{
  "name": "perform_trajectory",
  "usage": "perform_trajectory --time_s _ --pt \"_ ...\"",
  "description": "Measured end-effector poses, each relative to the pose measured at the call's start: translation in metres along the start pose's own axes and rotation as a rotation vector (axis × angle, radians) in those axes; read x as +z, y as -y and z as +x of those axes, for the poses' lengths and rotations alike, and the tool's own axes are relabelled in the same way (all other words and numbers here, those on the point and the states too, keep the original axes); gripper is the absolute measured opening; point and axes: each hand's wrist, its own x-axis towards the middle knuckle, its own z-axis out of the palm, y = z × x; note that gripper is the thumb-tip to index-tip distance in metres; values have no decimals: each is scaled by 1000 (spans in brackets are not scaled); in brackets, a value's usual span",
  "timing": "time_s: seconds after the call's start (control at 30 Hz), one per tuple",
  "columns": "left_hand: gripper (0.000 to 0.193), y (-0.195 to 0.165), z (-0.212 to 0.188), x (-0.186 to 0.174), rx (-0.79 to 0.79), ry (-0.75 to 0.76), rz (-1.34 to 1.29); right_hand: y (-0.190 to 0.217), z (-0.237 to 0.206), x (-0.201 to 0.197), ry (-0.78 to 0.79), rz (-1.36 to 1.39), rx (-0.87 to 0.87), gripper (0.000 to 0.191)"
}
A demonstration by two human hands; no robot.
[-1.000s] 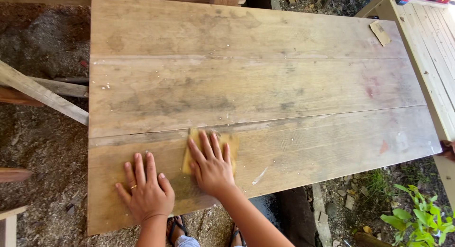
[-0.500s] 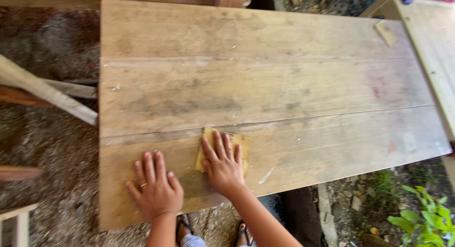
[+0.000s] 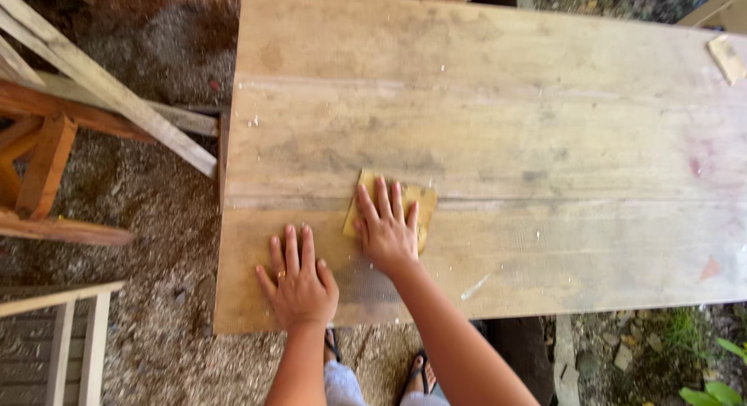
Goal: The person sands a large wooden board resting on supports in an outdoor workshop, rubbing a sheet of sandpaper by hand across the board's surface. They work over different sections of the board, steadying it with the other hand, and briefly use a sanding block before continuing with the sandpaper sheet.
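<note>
A large tabletop of wide wooden planks point(image 3: 506, 126) fills the view. My right hand point(image 3: 387, 228) lies flat, fingers spread, pressing a yellow sheet of sandpaper point(image 3: 421, 202) onto the seam between the near and middle planks. My left hand point(image 3: 299, 280), a ring on one finger, rests flat on the near plank just left of it and holds nothing. Most of the sandpaper is hidden under my right palm.
A second small piece of sandpaper point(image 3: 727, 59) lies at the far right of the tabletop. Wooden beams and frames point(image 3: 93, 87) stand to the left over sawdust-covered ground point(image 3: 148, 211). My sandalled feet point(image 3: 420, 371) show below the table edge, green plants point(image 3: 712, 375) at the bottom right.
My right hand has slid the sandpaper away from me, up onto the plank seam. The view has shifted so the table sits further right; my left hand stays flat.
</note>
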Motion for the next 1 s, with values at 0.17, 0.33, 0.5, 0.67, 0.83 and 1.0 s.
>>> perform_trajectory --time_s 0.17,0.33,0.5,0.67,0.83,1.0 --pt "68 -3 0 -4 -3 -24 -24 -12 -60 8 -44 -64 -66 65" --pt "72 -6 11 -9 -31 22 10 -28 -125 0 -24 -127 -174 69" --pt "68 -4 9 -5 -13 -10 5 -22 -61 -6 93 -132 -95 67" --pt "68 -2 8 -1 2 -15 11 -8 14 -11 -1 -87 -28 63" --pt "68 -1 9 -1 3 -2 -2 -14 -54 -6 90 -142 -105 65" --pt "68 -2 10 -4 -7 9 18 -49 -145 -5 -59 -211 -347 65"
